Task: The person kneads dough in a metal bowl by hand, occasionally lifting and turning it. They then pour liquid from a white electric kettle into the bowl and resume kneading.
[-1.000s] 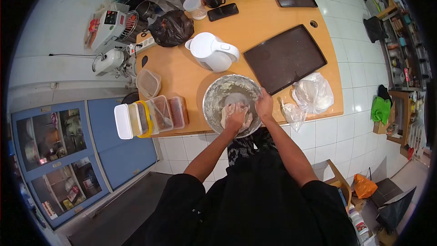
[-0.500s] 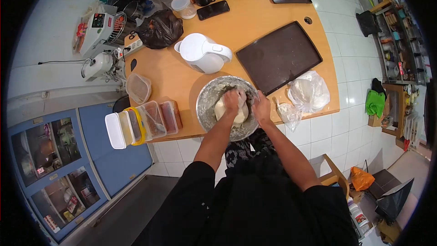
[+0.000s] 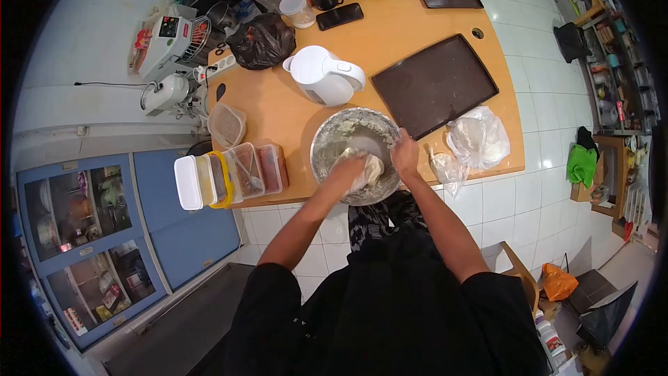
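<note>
A metal mixing bowl (image 3: 325,138) sits at the table's front edge, its inner wall smeared with flour and dough bits. Inside it, in the near half, lies a pale lump of dough (image 3: 376,169). My left hand (image 3: 353,167) reaches into the bowl with its fingers curled on the dough; the fingertips are partly hidden. On the bowl's right side, my right hand (image 3: 404,156) is closed around the rim.
Behind the bowl stands a white electric kettle (image 3: 323,76). A dark baking tray (image 3: 436,85) lies to the right, with a plastic bag of white powder (image 3: 478,139) in front of it. Plastic containers (image 3: 240,174) line the left front edge; a black bag (image 3: 262,42) sits farther back.
My left hand has moved from the bowl's middle toward its near left side, and the dough has shifted toward me. My right hand stays on the rim. The view has shifted slightly.
</note>
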`<state>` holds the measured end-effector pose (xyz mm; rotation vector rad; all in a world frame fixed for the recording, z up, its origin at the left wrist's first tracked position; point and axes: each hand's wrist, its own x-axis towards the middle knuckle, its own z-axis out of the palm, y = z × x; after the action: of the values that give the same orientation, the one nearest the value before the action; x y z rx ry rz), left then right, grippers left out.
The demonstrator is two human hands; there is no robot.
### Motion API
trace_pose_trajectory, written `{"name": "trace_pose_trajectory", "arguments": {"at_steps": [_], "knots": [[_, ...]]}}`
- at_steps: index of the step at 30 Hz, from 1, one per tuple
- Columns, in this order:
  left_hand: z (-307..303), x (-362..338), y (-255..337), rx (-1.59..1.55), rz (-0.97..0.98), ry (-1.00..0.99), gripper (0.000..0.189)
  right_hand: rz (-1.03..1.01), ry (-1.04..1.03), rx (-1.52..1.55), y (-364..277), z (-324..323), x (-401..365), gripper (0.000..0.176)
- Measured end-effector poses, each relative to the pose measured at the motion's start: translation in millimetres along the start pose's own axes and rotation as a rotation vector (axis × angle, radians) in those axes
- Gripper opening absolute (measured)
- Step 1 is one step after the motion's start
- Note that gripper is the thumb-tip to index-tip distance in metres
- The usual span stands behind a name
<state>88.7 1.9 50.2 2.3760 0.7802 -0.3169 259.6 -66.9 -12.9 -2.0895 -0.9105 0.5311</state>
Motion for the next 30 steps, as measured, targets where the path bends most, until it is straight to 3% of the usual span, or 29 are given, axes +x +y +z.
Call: {"name": "trace_pose_trajectory", "arguments": {"at_steps": [2,5,6,9,10,13,16,19,25,30], "knots": [[28,-38,3,0.123,0.035,0.286,0.036,0.013,-0.002,-0.007,1,3,0,0.015],[34,-58,4,-0.01,-0.131,0.08,0.038,0.0,-0.026,-0.026,0,2,-1,0.012],[30,-59,4,0.08,-0.104,0.105,0.044,-0.011,-0.039,-0.033,-3,2,-4,0.011],[21,-32,13,0.048,-0.431,0.188,0.042,0.036,-0.127,-0.051,-14,1,-11,0.017],[41,-17,-3,0.174,-0.388,0.323,0.042,0.044,-0.122,-0.057,-14,4,-13,0.018],[35,18,-8,0.331,-0.339,-0.143,0.041,0.052,-0.112,-0.067,-11,12,-17,0.023],[67,23,-32,0.547,0.193,0.329,0.042,0.036,-0.109,-0.053,-9,11,-15,0.025],[64,9,-39,0.159,0.065,-0.21,0.055,-0.007,-0.118,-0.066,-10,6,-10,0.023],[51,-46,-25,0.221,0.092,-0.023,0.071,-0.036,-0.111,-0.08,-3,10,-3,0.018],[47,-37,-32,0.294,0.131,0.065,0.058,-0.045,-0.119,-0.059,-8,6,-3,0.014]]}}
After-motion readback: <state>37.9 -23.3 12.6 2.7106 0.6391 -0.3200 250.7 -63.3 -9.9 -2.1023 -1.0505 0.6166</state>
